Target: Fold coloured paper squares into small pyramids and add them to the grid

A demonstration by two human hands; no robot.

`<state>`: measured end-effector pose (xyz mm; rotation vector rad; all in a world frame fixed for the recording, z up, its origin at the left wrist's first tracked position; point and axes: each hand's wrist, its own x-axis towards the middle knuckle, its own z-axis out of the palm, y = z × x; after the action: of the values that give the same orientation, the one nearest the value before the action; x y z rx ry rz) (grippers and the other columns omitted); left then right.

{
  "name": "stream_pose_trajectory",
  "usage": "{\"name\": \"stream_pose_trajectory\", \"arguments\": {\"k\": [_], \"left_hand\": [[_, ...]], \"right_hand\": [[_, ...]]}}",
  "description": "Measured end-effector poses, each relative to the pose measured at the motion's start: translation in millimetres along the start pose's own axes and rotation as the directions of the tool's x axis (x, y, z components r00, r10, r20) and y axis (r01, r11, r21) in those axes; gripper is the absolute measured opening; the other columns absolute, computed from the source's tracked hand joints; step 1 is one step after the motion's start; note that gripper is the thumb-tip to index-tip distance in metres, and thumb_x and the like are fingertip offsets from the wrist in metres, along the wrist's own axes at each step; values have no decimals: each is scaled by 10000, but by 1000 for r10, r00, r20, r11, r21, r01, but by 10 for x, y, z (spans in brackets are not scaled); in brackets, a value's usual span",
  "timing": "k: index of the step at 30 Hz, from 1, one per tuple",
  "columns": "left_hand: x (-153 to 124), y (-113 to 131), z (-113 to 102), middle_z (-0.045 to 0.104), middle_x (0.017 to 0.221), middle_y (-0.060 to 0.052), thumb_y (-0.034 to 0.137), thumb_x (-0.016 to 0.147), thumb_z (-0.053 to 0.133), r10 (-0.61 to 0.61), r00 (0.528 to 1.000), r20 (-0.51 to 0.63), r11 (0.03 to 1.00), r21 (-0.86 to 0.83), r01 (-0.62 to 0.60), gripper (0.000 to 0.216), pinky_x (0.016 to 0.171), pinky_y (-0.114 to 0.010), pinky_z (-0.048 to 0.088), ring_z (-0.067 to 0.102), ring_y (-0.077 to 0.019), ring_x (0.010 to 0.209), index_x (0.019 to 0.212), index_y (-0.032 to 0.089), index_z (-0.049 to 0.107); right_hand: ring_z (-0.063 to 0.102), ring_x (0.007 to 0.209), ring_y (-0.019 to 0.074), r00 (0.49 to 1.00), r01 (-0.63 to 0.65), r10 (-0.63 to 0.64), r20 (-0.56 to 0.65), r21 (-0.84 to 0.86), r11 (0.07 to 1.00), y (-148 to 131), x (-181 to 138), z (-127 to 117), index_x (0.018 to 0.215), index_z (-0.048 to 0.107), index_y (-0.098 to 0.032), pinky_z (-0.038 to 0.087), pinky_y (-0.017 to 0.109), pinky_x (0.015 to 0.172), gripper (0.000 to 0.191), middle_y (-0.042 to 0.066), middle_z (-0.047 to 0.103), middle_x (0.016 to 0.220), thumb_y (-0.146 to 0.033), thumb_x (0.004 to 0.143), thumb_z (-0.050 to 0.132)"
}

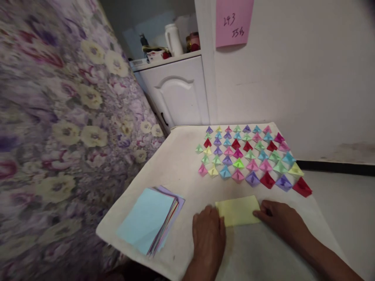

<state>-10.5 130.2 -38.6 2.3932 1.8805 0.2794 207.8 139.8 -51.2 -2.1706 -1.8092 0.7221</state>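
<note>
A pale yellow sheet of paper (238, 210), folded into a rectangle, lies on the table between my two hands. At its left edge, my left hand (208, 232) is closed with the fingers bent, the thumb side against the paper. My right hand (278, 216) pinches the right edge between thumb and fingers. Beyond the sheet, several small folded paper pieces (252, 178) in many colours stand in rows. To the left of my left hand sits a stack of coloured paper sheets (146, 218), light blue on top.
The table (172, 168) has a pale cover and rounded corners. A floral curtain (73, 117) hangs along the left. Behind are a white cabinet (178, 93) with a white jug (174, 41) on its top, and a wall bearing a pink note (233, 23).
</note>
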Motion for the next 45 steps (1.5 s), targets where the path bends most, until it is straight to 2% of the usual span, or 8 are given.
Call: {"name": "stream_pose_trajectory", "arguments": {"k": [7, 13, 19, 23, 26, 30, 36, 45], "left_hand": [[-29, 92, 11, 563, 861, -66, 105, 802, 456, 12, 999, -51, 1000, -12, -13, 168, 688, -386, 386, 517, -236, 782, 909, 197, 549], [-14, 211, 73, 595, 1015, -90, 144, 830, 500, 332, 943, -24, 942, -34, -333, 148, 771, -356, 466, 535, -234, 899, 959, 171, 565], [-94, 180, 309, 599, 1128, -111, 75, 868, 369, 391, 918, -72, 917, -59, -395, 297, 873, -331, 487, 524, -213, 1072, 1131, 93, 506], [-123, 200, 434, 503, 1293, -152, 157, 883, 393, 470, 881, -58, 883, 17, -470, 364, 973, -409, 426, 401, -280, 1237, 1226, 55, 460], [-139, 261, 383, 441, 1362, -115, 406, 871, 419, 432, 902, 4, 902, -13, -432, 503, 995, -484, 388, 357, -324, 1261, 1289, 126, 426], [-147, 302, 285, 358, 1421, -84, 523, 846, 382, 419, 906, 69, 908, -52, -416, 600, 1012, -524, 346, 292, -348, 1290, 1329, 169, 388], [-123, 269, 322, 283, 1457, -70, 499, 834, 431, 433, 895, 106, 901, -34, -432, 625, 1024, -531, 315, 237, -344, 1314, 1366, 187, 324], [-98, 262, 337, 291, 1450, -98, 407, 812, 517, 474, 875, 95, 878, 26, -479, 613, 996, -546, 323, 246, -356, 1307, 1357, 191, 339]], "right_hand": [[555, 557, 186, 999, -8, 8, 49, -14, 1000, 42, -17, 28, 564, 479, -225, 286, 262, 490, 326, -6, 611, 566, -496, 743, 500], [554, 546, 188, 998, 21, -20, 55, -10, 1000, 111, 6, 61, 555, 478, -223, 277, 266, 486, 354, 6, 615, 561, -522, 743, 494], [536, 534, 162, 1000, 27, -27, 6, -23, 999, 24, -16, 23, 543, 485, -213, 259, 245, 482, 329, -8, 602, 545, -475, 740, 511], [529, 537, 146, 999, 12, -13, -40, -27, 1000, -42, -11, -11, 552, 522, -208, 249, 230, 489, 289, -16, 602, 549, -423, 745, 532], [529, 548, 139, 998, 15, -16, -57, -21, 1000, -50, 1, -22, 565, 544, -203, 249, 226, 498, 261, -12, 614, 565, -392, 746, 545], [524, 550, 136, 998, 26, -27, -60, -22, 999, -41, 4, -31, 575, 550, -204, 238, 227, 497, 247, -15, 619, 578, -379, 749, 549], [512, 549, 131, 997, 24, -26, -76, -27, 999, -29, 13, -27, 579, 547, -204, 226, 229, 497, 227, -17, 619, 583, -353, 749, 556], [507, 557, 130, 995, 19, -22, -92, -29, 999, -23, 13, -41, 580, 555, -200, 217, 229, 495, 205, -9, 628, 603, -332, 737, 550]]}}
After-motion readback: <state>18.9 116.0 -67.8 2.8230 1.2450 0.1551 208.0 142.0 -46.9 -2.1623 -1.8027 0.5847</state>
